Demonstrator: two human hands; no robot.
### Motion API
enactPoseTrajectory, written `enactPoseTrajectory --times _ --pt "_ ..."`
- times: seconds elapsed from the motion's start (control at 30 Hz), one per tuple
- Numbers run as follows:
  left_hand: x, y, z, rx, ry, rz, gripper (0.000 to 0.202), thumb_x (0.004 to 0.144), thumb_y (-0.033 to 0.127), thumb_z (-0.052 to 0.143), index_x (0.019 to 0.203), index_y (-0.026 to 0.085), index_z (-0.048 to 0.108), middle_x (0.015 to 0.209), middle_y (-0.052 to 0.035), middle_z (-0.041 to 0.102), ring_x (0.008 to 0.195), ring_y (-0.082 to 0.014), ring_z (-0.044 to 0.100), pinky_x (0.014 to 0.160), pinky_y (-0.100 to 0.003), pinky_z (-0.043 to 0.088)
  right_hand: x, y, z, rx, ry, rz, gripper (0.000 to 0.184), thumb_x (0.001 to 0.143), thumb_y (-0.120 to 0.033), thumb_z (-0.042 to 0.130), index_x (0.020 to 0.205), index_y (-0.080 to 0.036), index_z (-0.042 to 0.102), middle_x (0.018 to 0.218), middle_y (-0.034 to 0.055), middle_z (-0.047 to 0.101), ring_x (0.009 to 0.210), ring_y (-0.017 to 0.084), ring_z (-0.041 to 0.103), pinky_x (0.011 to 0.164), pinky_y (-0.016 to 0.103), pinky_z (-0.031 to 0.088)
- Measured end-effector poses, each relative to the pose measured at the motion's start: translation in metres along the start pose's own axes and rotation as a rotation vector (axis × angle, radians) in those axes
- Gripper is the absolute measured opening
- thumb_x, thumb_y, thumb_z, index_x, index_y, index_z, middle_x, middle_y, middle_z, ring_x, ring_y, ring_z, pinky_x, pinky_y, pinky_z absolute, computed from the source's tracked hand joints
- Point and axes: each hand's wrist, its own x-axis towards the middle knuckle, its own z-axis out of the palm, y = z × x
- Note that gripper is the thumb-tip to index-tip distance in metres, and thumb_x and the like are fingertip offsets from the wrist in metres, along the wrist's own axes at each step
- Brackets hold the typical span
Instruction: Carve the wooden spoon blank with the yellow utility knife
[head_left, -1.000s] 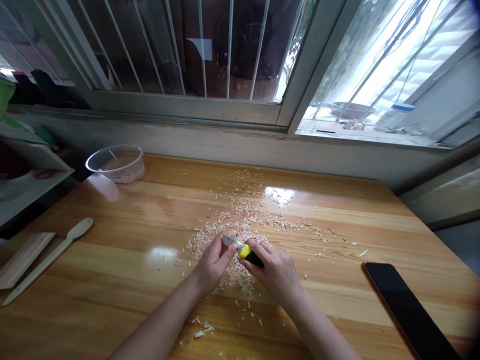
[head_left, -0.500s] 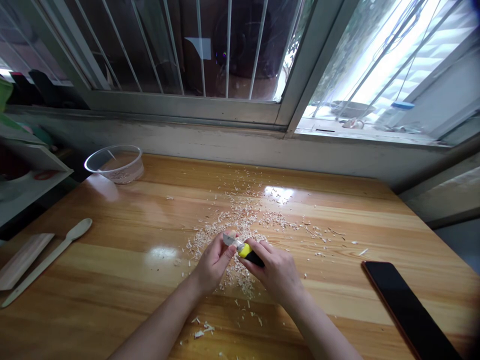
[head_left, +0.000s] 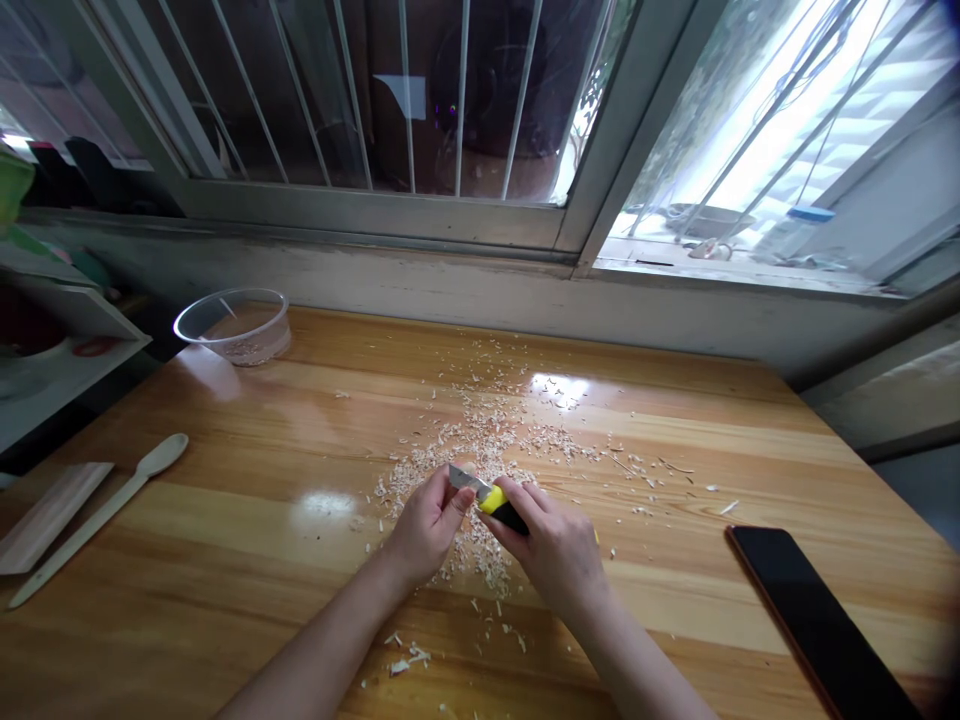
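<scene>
Closed round the yellow and black handle of a utility knife [head_left: 495,499], my right hand [head_left: 559,540] holds it with the blade pointing up and left. My left hand [head_left: 427,525] pinches a small pale wooden piece [head_left: 469,467], mostly hidden behind the blade and fingers. The blade lies against or just in front of that piece, close to my left thumb. Under and beyond both hands, pale wood shavings [head_left: 487,435] are scattered over the wooden table [head_left: 300,580].
At the left lie a wooden spoon [head_left: 161,455] and a flat strip of wood [head_left: 56,515]. A clear plastic bowl [head_left: 259,345] stands at the back left. A dark phone [head_left: 817,610] rests at the right. Behind the table is a barred window [head_left: 375,212].
The knife blade has shifted slightly against the wooden piece and now shows its flat side more plainly. Both hands keep their grip. The whole view has shifted a little.
</scene>
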Motion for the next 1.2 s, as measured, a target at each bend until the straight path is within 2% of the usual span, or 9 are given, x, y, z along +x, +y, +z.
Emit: enactPoseTrajectory --times 0.37,0.43,0.5,0.63,0.73,0.8,1.0,1.2 --pt "-0.0010 0.0045 0.0009 -0.017 0.015 -0.022 0.029 0.088 0.045 0.047 0.076 0.019 0.048 0.052 0.0079 0.042 0.045 -0.0089 0.037 0.048 -0.021 0.032 0.0000 -0.0014 -0.0016 0.058 0.013 0.046 0.043 0.095 -0.050 0.033 0.103 -0.018 0.060 0.077 0.0036 0.069 0.055 0.014 0.062 0.048 0.023 0.036" --pt "-0.0010 0.0038 0.0013 -0.034 0.009 -0.014 0.028 0.088 0.045 0.048 0.082 0.019 0.050 0.055 0.0070 0.044 0.047 -0.0093 0.040 0.049 -0.021 0.034 0.0004 -0.0010 -0.0020 0.081 -0.001 0.043 0.042 0.095 -0.050 0.034 0.103 -0.018 0.060 0.081 0.0053 0.070 0.057 0.014 0.063 0.049 0.023 0.037" --pt "-0.0013 0.0027 0.0018 -0.051 0.003 -0.002 0.030 0.088 0.046 0.046 0.095 0.018 0.053 0.061 0.0045 0.050 0.052 -0.0109 0.046 0.052 -0.022 0.038 0.0008 -0.0009 -0.0021 0.095 -0.015 0.033 0.043 0.095 -0.050 0.033 0.103 -0.018 0.060 0.083 0.0065 0.070 0.058 0.014 0.063 0.049 0.023 0.037" --pt "-0.0031 -0.0008 0.0019 -0.065 0.021 0.032 0.041 0.090 0.045 0.044 0.119 0.017 0.050 0.089 -0.0064 0.063 0.082 -0.0193 0.059 0.073 -0.030 0.047 0.0011 -0.0017 -0.0017 0.092 -0.040 0.017 0.044 0.094 -0.052 0.033 0.103 -0.018 0.061 0.081 0.0070 0.070 0.059 0.015 0.063 0.050 0.023 0.038" --pt "-0.0040 -0.0024 0.0001 -0.020 0.037 0.058 0.042 0.090 0.042 0.045 0.124 0.018 0.049 0.116 -0.0121 0.059 0.111 -0.0252 0.052 0.095 -0.038 0.039 0.0011 -0.0023 -0.0018 0.079 -0.042 0.015 0.044 0.095 -0.051 0.033 0.103 -0.018 0.061 0.079 0.0058 0.069 0.058 0.014 0.062 0.050 0.023 0.038" --pt "-0.0038 -0.0019 -0.0016 0.026 0.040 0.064 0.042 0.090 0.041 0.045 0.125 0.018 0.048 0.126 -0.0135 0.054 0.119 -0.0263 0.047 0.102 -0.041 0.033 0.0010 -0.0025 -0.0022 0.060 -0.022 0.007 0.045 0.095 -0.051 0.032 0.102 -0.018 0.061 0.076 0.0045 0.068 0.056 0.014 0.061 0.049 0.023 0.037" --pt "-0.0017 0.0020 -0.0031 0.140 0.036 0.079 0.042 0.091 0.041 0.041 0.124 0.015 0.048 0.123 -0.0149 0.056 0.115 -0.0264 0.051 0.099 -0.041 0.036 0.0010 -0.0042 -0.0031 0.004 0.026 0.005 0.045 0.096 -0.051 0.030 0.101 -0.018 0.061 0.074 0.0028 0.068 0.054 0.013 0.060 0.049 0.024 0.034" --pt "-0.0017 0.0031 -0.0021 0.159 0.056 0.111 0.036 0.092 0.038 0.042 0.121 0.018 0.050 0.120 -0.0122 0.058 0.111 -0.0251 0.053 0.097 -0.039 0.037 0.0010 -0.0061 -0.0030 -0.044 0.044 0.010 0.044 0.096 -0.049 0.032 0.102 -0.018 0.062 0.070 0.0020 0.067 0.054 0.013 0.059 0.049 0.024 0.033"
